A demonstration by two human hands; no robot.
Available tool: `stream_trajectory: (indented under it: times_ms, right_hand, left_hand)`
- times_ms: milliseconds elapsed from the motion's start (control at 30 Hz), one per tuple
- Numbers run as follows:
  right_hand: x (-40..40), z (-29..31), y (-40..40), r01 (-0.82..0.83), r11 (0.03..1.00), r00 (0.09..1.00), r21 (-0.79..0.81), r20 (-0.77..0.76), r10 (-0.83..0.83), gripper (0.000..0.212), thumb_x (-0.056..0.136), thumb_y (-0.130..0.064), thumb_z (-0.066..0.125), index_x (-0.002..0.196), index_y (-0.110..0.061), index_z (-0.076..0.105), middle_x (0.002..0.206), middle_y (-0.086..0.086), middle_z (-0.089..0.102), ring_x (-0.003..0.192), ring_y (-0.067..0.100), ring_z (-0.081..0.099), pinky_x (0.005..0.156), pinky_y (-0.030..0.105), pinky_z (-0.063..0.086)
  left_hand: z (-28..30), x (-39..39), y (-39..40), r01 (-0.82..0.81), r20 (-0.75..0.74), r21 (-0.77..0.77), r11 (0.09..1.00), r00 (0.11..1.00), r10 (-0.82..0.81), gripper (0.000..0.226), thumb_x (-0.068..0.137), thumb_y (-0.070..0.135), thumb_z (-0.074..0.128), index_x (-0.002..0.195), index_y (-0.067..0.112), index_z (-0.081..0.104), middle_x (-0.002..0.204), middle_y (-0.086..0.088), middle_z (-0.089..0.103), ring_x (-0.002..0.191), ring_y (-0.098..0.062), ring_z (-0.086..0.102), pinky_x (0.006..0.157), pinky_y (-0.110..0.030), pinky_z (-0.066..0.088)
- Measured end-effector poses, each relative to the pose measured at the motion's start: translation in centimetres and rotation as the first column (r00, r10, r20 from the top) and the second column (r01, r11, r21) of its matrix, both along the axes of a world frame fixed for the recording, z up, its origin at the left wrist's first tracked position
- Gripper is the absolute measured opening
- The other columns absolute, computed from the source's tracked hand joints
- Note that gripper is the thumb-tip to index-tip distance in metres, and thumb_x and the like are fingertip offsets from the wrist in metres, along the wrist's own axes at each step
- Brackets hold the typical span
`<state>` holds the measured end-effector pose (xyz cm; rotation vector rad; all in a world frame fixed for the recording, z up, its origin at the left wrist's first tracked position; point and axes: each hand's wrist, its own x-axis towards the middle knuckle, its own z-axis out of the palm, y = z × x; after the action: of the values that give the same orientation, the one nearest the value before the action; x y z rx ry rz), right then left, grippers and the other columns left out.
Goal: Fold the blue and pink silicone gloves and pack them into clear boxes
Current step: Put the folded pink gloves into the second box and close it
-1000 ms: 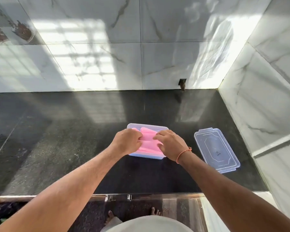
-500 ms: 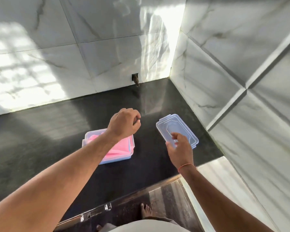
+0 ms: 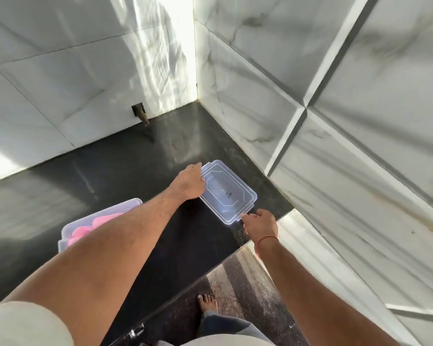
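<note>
The clear lid (image 3: 227,191) lies flat on the dark worktop (image 3: 125,166), long axis running far-left to near-right. The left hand (image 3: 189,183) meets its far-left edge, the right hand (image 3: 260,224) pinches its near-right corner. The box (image 3: 68,229) holding the pink gloves (image 3: 85,229) sits near-left, lidless.

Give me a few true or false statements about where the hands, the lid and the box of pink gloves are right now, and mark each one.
1. Both hands touch the clear lid. True: the left hand is at its far edge, the right hand at its near corner.
2. The lid is already on the clear box. False: it lies apart on the black counter.
3. The box holds pink gloves. True.
4. The right wrist is bare. False: it wears an orange thread.
</note>
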<state>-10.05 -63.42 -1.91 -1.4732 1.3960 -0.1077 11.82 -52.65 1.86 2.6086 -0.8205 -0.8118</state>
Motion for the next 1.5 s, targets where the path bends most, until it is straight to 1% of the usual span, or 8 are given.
stream_trajectory:
  times_ms: [167, 267, 567, 767, 1067, 1200, 1333, 1500]
  right_hand:
    - [0.1, 0.1, -0.4, 0.012, 1.000, 0.999, 0.028, 0.034, -0.013, 0.018, 0.083, -0.020, 0.076, 0.074, -0.004, 0.074, 0.066, 0.014, 0.072, 0.064, 0.030, 0.067, 0.078, 0.055, 0.066]
    - [0.4, 0.3, -0.4, 0.041, 0.999, 0.998, 0.028, 0.044, -0.043, 0.020, 0.090, -0.019, 0.076, 0.071, -0.012, 0.077, 0.069, 0.009, 0.078, 0.075, 0.034, 0.079, 0.081, 0.055, 0.068]
    - [3.7, 3.8, 1.9, -0.071, 0.990, 0.981, -0.118, 0.169, 0.091, 0.029, 0.093, -0.044, 0.070, 0.066, -0.052, 0.076, 0.071, -0.003, 0.077, 0.080, 0.029, 0.078, 0.086, 0.049, 0.067]
    - [7.3, 5.7, 5.7, -0.161, 0.983, 0.913, -0.087, 0.365, 0.182, 0.024, 0.099, -0.026, 0.071, 0.082, -0.038, 0.083, 0.084, 0.001, 0.082, 0.067, 0.012, 0.074, 0.085, 0.047, 0.068]
    - [11.1, 7.2, 12.0, -0.301, 0.940, 0.844, 0.162, 0.503, 0.183, 0.029, 0.104, -0.014, 0.053, 0.112, -0.022, 0.080, 0.098, 0.003, 0.082, 0.072, 0.022, 0.074, 0.064, 0.035, 0.063]
    - [11.3, 6.8, 14.2, -0.392, 0.916, 0.825, 0.085, 0.473, 0.309, 0.013, 0.100, -0.031, 0.072, 0.102, -0.021, 0.080, 0.084, 0.000, 0.080, 0.065, 0.016, 0.071, 0.057, 0.029, 0.060]
    - [11.0, 6.2, 15.6, -0.478, 0.877, 0.797, -0.052, 0.394, 0.458, 0.012, 0.091, -0.030, 0.084, 0.098, -0.023, 0.077, 0.084, -0.004, 0.083, 0.067, 0.012, 0.075, 0.054, 0.026, 0.060]
    - [10.3, 5.6, 16.6, -0.557, 0.806, 0.752, -0.200, 0.291, 0.591, 0.028, 0.082, -0.033, 0.089, 0.106, -0.027, 0.075, 0.087, -0.011, 0.083, 0.082, 0.014, 0.081, 0.072, 0.041, 0.069]
  left_hand:
    - [-1.6, 0.9, -0.1, -0.094, 0.009, -0.055, 0.994, 0.995, 0.095, 0.025, 0.098, 0.002, 0.051, 0.119, 0.001, 0.065, 0.119, -0.012, 0.070, 0.115, -0.036, 0.064, 0.095, -0.041, 0.053]
    - [-1.5, 1.5, 0.8, -0.152, 0.007, -0.125, 0.980, 0.988, 0.154, 0.024, 0.091, -0.001, 0.050, 0.076, 0.015, 0.057, 0.076, -0.003, 0.055, 0.081, -0.027, 0.050, 0.064, -0.034, 0.040]
    - [2.0, 4.7, 7.0, -0.364, -0.029, -0.425, 0.829, 0.921, 0.390, 0.016, 0.100, 0.032, 0.078, 0.110, 0.023, 0.086, 0.095, 0.009, 0.080, 0.081, -0.008, 0.071, 0.083, -0.024, 0.053]
    - [4.7, 5.4, 15.3, -0.490, -0.065, -0.542, 0.682, 0.834, 0.548, 0.029, 0.096, 0.034, 0.084, 0.122, 0.022, 0.085, 0.084, 0.013, 0.079, 0.067, -0.008, 0.072, 0.057, -0.018, 0.063]
    - [5.7, 2.2, 27.8, -0.650, -0.245, -0.614, 0.447, 0.696, 0.676, 0.027, 0.103, 0.009, 0.070, 0.118, 0.025, 0.085, 0.079, 0.016, 0.082, 0.061, -0.003, 0.071, 0.060, -0.018, 0.063]
    - [5.1, -0.7, 31.8, -0.757, -0.374, -0.560, 0.337, 0.594, 0.712, 0.039, 0.103, 0.012, 0.052, 0.099, 0.030, 0.087, 0.076, 0.007, 0.081, 0.068, -0.014, 0.073, 0.057, -0.025, 0.063]
    - [3.7, -3.6, 34.6, -0.793, -0.432, -0.537, 0.288, 0.551, 0.714, 0.009, 0.096, 0.024, 0.080, 0.103, 0.022, 0.085, 0.087, 0.000, 0.085, 0.074, -0.014, 0.077, 0.071, -0.035, 0.070]
    - [2.0, -5.6, 35.7, -0.812, -0.424, -0.522, 0.259, 0.511, 0.748, 0.025, 0.088, 0.025, 0.093, 0.108, 0.017, 0.080, 0.091, 0.005, 0.086, 0.082, -0.016, 0.084, 0.067, -0.032, 0.069]
